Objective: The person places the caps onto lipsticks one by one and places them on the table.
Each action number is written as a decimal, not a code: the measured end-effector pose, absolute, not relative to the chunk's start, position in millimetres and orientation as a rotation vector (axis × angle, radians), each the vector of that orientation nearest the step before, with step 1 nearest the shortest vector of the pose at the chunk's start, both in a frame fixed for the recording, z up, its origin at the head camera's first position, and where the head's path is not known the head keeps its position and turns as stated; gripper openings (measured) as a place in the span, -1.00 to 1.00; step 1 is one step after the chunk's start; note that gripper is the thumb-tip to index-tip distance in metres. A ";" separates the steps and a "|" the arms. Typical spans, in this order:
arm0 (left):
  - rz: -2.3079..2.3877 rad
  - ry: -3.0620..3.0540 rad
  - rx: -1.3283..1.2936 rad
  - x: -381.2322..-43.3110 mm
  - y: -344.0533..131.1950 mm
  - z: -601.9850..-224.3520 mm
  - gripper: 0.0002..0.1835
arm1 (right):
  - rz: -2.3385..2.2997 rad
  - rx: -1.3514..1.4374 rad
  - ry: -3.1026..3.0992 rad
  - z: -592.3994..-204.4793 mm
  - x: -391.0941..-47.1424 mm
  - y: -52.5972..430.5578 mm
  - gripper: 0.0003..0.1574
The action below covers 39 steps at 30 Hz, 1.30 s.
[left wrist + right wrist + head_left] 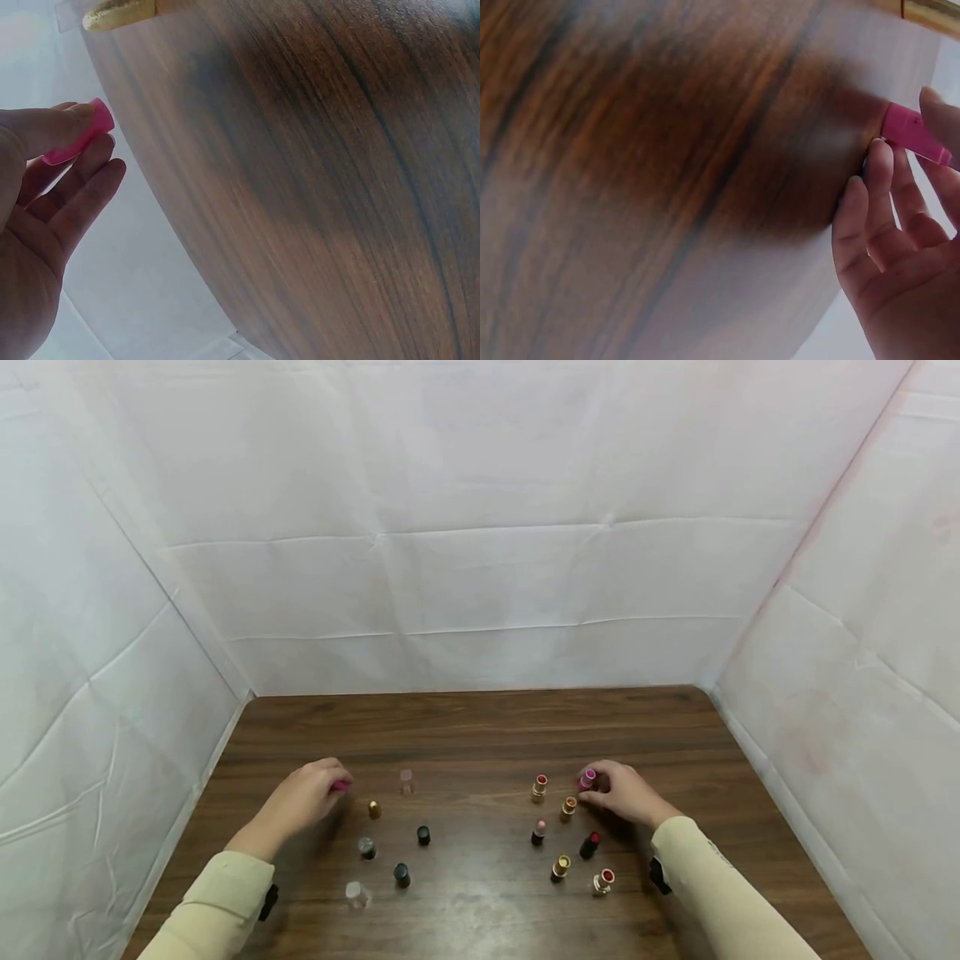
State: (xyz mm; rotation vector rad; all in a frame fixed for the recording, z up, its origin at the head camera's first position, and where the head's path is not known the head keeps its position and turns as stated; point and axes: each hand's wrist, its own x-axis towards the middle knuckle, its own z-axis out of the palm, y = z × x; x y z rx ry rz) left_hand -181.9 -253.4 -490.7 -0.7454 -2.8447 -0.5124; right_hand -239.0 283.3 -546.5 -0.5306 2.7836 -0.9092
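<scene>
- White sheets (480, 581) walled me in at the back and on both sides, creased and lightly stained.
- The table (480, 722) was dark brown wood with its grain running crosswise, and a patch of light gleamed near its front.
- My two sleeves (731, 893), pale yellow, came in from the bottom corners, with a black device (658, 876) under the right cuff.
- My left hand (303, 797) reached to the table's left part; my right hand (626, 793) reached to its right part, palm turned inward.
- My left grip was pressed together, thumb against fingers, pinching a pink cap (81, 135) above the table, left of the loose caps.
- My right grip was nearly closed, thumb and fingers pinching a pink lipstick (587, 779), upright at the far right of its group; whether its base touched the wood I couldn't tell.
- Six more uncapped lipsticks stood near that hand: a red one in gold (539, 788), a gold-cased one (568, 808) just beside my thumb, a pale pink one (538, 832), a dark red one (590, 845), a gold-and-black one (560, 868) and a red one nearest me (603, 882).
- Left of centre were the smaller caps: a gold cap (374, 810) nearest my left hand, two clear caps (356, 894), a grey cap (367, 848) and two black caps (402, 875).
</scene>
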 end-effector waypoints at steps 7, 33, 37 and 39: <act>-0.543 -2.833 -0.730 -180.8 -253.4 -493.9 -0.82 | -0.893 -0.517 2.817 -551.5 -236.8 288.5 -0.84; -1.068 -2.279 -0.774 -157.8 -187.0 -446.4 -0.69 | -0.897 -0.715 3.114 -439.7 -176.0 262.2 -0.78; -1.205 -2.168 -0.861 -149.2 -165.6 -437.4 -0.64 | -0.907 -0.873 3.119 -424.6 -161.8 239.4 -0.74; -1.279 -2.151 -0.892 -143.2 -155.4 -435.2 -0.64 | -0.931 -0.942 3.111 -420.8 -155.6 229.9 -0.72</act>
